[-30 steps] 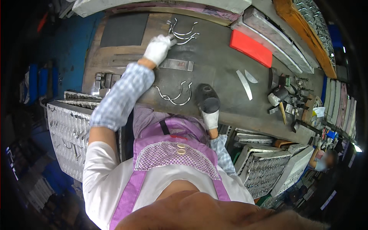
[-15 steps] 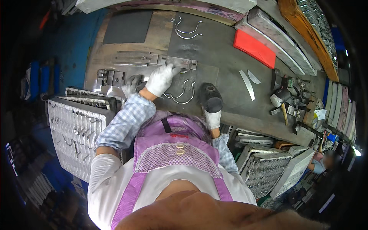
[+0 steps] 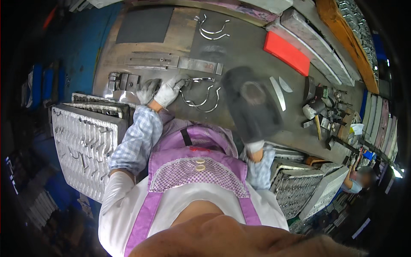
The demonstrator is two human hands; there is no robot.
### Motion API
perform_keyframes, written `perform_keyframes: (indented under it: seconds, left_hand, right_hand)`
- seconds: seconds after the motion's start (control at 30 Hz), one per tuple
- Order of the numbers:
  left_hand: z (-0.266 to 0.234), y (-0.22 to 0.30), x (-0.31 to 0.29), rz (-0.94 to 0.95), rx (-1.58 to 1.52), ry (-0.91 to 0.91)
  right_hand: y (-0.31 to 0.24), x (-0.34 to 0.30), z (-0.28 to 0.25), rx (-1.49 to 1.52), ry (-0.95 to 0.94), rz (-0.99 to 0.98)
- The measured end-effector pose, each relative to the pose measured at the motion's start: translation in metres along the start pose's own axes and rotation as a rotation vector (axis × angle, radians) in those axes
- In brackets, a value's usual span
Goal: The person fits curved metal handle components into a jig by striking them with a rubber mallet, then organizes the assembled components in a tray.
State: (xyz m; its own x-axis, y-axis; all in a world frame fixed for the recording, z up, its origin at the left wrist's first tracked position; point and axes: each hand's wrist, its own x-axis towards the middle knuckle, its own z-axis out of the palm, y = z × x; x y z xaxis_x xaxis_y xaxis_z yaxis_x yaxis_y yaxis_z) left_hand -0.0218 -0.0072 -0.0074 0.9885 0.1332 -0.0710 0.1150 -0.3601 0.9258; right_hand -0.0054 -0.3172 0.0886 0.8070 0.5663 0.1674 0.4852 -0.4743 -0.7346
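Left hand (image 3: pixel 169 91) has carried a curved metal piece (image 3: pixel 198 79) back to the near desk (image 3: pixel 239 55)
It grips the piece at the hand's 3 o'clock; right hand (image 3: pixel 252 105), blurred, has risen, grip unreadable.

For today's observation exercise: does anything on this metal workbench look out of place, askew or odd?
Nothing looks spilled or broken. The one oddity is the right hand: it is a dark smear over the workbench, blurred, so what it grips cannot be told. The left hand rests on a curved metal piece.

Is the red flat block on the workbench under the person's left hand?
No: the red block lies far off, while the left hand grips a curved metal piece.
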Motion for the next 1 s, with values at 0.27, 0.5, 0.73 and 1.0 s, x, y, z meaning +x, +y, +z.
perform_keyframes:
  seconds: [0.27, 0.5, 0.73, 1.0]
  left_hand:
    - [0.009, 0.042, -0.006, 0.317, 0.240, 0.019]
    - [0.008, 0.028, 0.025, 0.506, 0.859, -0.050]
    - [0.009, 0.039, 0.022, 0.480, 0.821, -0.045]
    - [-0.011, 0.034, 0.010, -0.077, -0.246, -0.253]
  right_hand:
    - [-0.005, -0.018, 0.015, 0.148, -0.057, 0.336]
    - [0.057, -0.038, 0.034, 0.130, 0.066, 0.944]
    - [0.100, -0.063, 0.058, -0.097, 0.094, 0.645]
    - [0.030, -0.007, 0.021, 0.395, 0.090, 0.959]
